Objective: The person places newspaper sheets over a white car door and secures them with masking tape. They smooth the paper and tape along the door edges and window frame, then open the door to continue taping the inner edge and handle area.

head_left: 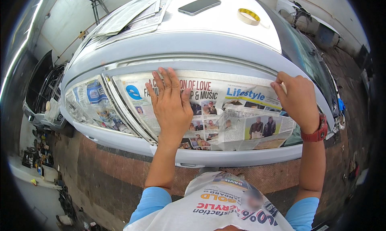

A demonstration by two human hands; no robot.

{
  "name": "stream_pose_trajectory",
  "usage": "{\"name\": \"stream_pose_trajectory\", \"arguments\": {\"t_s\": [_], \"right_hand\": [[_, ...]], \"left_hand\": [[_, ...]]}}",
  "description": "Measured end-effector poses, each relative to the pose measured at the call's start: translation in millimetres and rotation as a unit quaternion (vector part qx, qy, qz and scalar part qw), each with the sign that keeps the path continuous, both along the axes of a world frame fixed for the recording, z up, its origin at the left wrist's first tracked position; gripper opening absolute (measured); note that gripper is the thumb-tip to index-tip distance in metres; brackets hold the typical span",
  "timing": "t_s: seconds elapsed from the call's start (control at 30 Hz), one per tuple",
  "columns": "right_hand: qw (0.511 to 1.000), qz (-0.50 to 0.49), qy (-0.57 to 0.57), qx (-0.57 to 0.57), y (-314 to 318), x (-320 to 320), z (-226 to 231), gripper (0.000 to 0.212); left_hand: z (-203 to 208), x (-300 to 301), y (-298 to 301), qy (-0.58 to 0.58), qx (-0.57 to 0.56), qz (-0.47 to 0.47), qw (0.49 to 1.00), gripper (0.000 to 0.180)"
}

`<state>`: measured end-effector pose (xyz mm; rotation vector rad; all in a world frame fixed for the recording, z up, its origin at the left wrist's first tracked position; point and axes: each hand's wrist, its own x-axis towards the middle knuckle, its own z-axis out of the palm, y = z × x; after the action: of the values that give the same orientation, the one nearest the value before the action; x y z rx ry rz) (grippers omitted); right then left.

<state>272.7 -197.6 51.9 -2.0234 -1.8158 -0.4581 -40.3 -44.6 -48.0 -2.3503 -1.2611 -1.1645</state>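
Observation:
A newspaper sheet covers the side window of a pale grey car, with a pale strip of masking tape along its top edge. My left hand lies flat on the sheet, fingers spread, their tips at the taped edge. At the upper right corner, my right hand is closed in a pinch by the window frame. A pale bit of tape shows between its fingers, partly hidden. A second, crumpled newspaper piece overlaps the lower right of the window.
On the white-covered roof lie a phone, a masking tape roll and a stack of newspapers. Newspaper also covers the rear window. An open-bonneted car stands at left. Clutter lines the floor's left side.

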Motion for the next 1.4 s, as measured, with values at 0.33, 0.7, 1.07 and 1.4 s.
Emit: {"name": "stream_pose_trajectory", "arguments": {"t_s": [0.33, 0.7, 1.07, 1.4], "right_hand": [[0.968, 0.082, 0.209, -0.115, -76.0, -11.5, 25.0, 0.026], [0.996, -0.051, -0.078, -0.020, -5.2, 8.4, -12.1, 0.014], [0.990, -0.060, -0.120, -0.042, 0.4, 2.7, -11.0, 0.018], [0.993, -0.044, -0.108, -0.016, 3.8, 8.8, -15.9, 0.015]], "left_hand": [[2.7, 4.1, -6.0, 0.076, 0.001, 0.054, 0.996, 0.066], [9.1, 13.5, -9.5, 0.063, -0.002, 0.050, 0.997, 0.067], [13.6, 26.7, -14.4, 0.046, -0.015, 0.045, 0.998, 0.072], [15.6, 40.0, -23.0, 0.048, -0.026, 0.020, 0.998, 0.073]]}}
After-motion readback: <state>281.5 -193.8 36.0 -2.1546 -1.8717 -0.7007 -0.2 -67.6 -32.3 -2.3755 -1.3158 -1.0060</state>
